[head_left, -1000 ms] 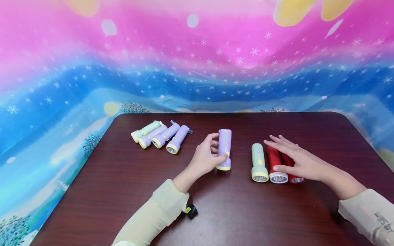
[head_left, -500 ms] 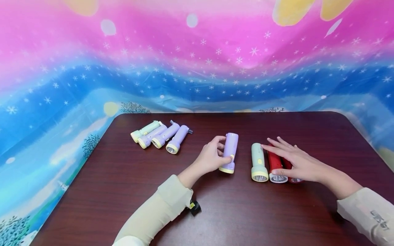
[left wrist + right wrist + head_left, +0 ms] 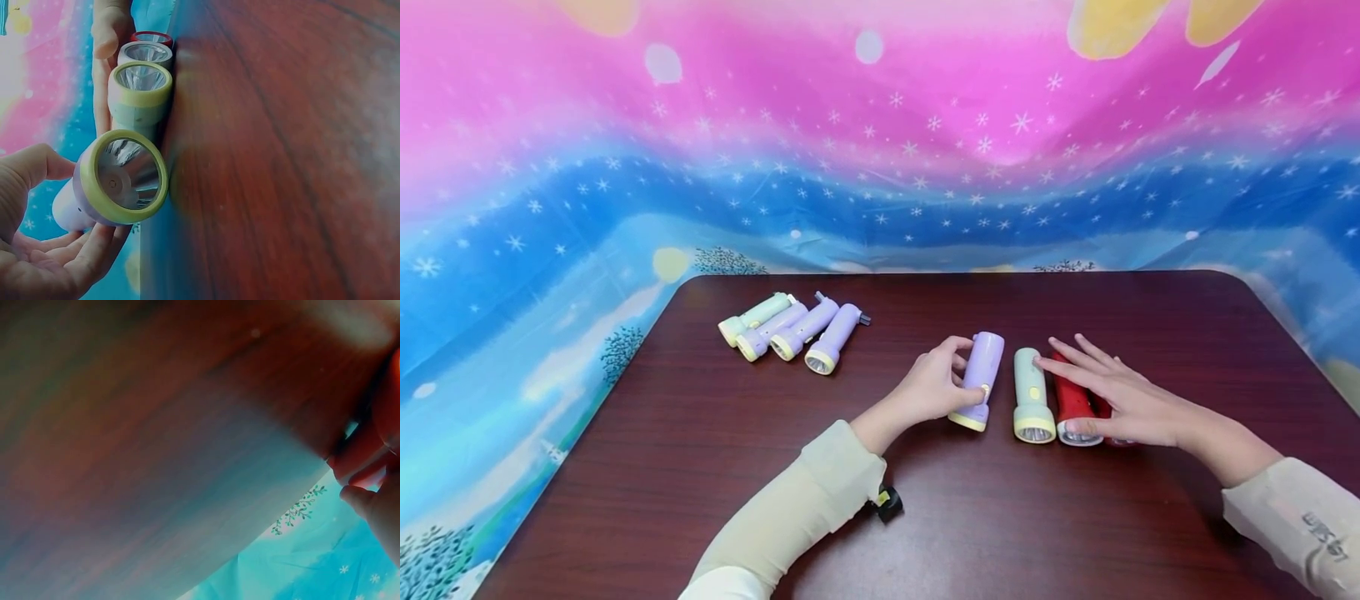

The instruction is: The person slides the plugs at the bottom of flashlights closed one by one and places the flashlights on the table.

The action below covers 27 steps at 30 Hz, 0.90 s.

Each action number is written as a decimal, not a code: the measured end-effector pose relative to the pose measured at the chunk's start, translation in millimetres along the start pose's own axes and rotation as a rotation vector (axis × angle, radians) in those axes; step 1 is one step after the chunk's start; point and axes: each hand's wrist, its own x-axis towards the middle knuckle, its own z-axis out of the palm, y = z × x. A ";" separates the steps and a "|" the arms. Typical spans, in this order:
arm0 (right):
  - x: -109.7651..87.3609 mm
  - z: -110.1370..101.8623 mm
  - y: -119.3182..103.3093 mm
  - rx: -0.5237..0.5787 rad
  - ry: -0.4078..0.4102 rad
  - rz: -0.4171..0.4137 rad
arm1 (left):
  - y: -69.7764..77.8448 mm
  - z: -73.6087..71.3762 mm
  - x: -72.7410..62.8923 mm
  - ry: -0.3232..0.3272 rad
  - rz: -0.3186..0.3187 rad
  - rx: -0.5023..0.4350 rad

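My left hand (image 3: 931, 385) grips a lilac flashlight (image 3: 987, 362), thumb by its yellow switch and the other fingers behind the barrel. In the left wrist view its yellow-rimmed lens (image 3: 128, 175) faces the camera, tilted. Just to the right lies a mint green flashlight (image 3: 1030, 379) with a yellow rim. Beside that is a red flashlight (image 3: 1070, 398) with a white rim, then a darker red one (image 3: 1103, 408), mostly hidden. My right hand (image 3: 1131, 402) lies over the two red flashlights, fingers spread and straight, a fingertip at the green barrel and the thumb at the white rim.
At the back left of the brown table (image 3: 700, 433) lie several more flashlights: a mint green one (image 3: 760, 315) and lilac ones (image 3: 835, 333), some with plug prongs folded out. A patterned cloth backdrop (image 3: 880, 167) hangs behind the table's far edge.
My left hand has carried the lilac flashlight right and slightly nearer, tilting it, close to the green one. My right hand has shifted slightly left, its fingertip now at the green barrel.
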 end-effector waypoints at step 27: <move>0.0 3.2 -0.8 -0.123 -0.015 0.001 | 7.9 14.6 12.5 -0.074 -0.041 0.115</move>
